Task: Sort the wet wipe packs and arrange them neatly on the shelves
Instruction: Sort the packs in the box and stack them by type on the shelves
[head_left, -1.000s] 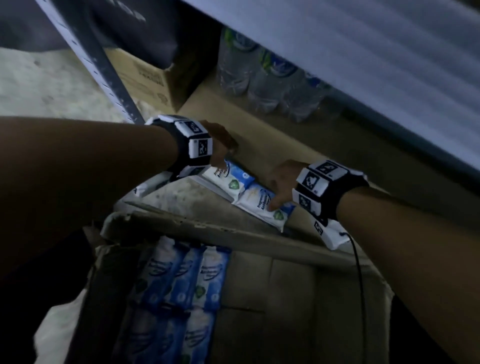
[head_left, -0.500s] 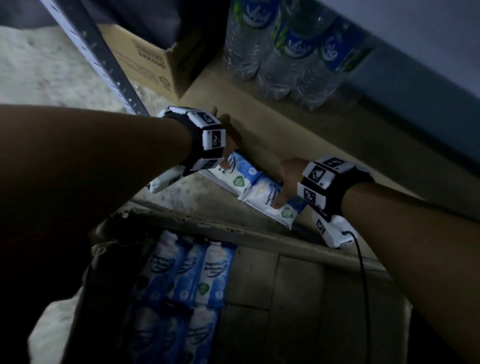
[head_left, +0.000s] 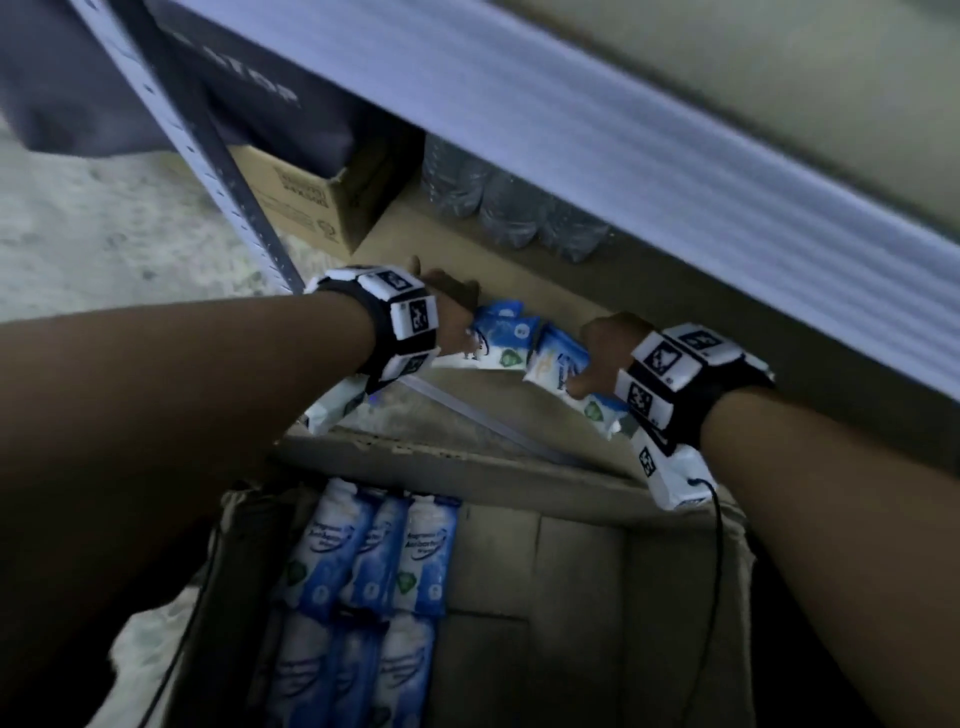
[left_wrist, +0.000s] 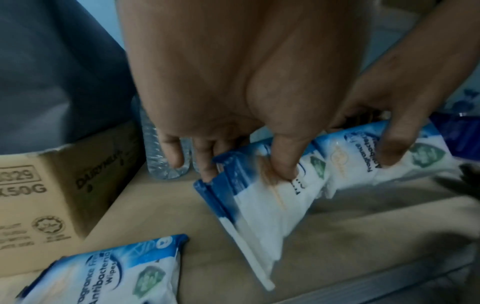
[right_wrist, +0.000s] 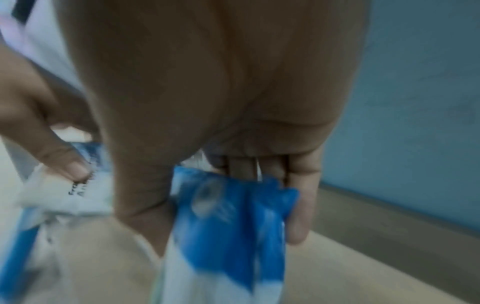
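Observation:
Two blue-and-white wet wipe packs stand tilted side by side over the wooden shelf board (head_left: 470, 260). My left hand (head_left: 457, 317) pinches the left pack (head_left: 498, 340), thumb on its front (left_wrist: 259, 195) and fingers behind. My right hand (head_left: 592, 364) grips the right pack (head_left: 556, 364) at its blue top end (right_wrist: 228, 222). A third pack (left_wrist: 103, 273) lies flat on the board near the front left, below my left wrist (head_left: 332, 410). More packs (head_left: 374, 561) lie in rows in the open carton (head_left: 571, 571) below.
Clear water bottles (head_left: 498, 202) stand at the back of the shelf. A brown cardboard box (head_left: 296, 202) sits to their left. The grey shelf upright (head_left: 208, 156) rises at the left and the upper shelf edge (head_left: 623, 156) overhangs. A blue wall (right_wrist: 415, 102) closes the right.
Both hands have carried their packs farther in over the shelf board and tipped them up from lying flat. The head view has swung, hiding most of the bottles behind the upper shelf.

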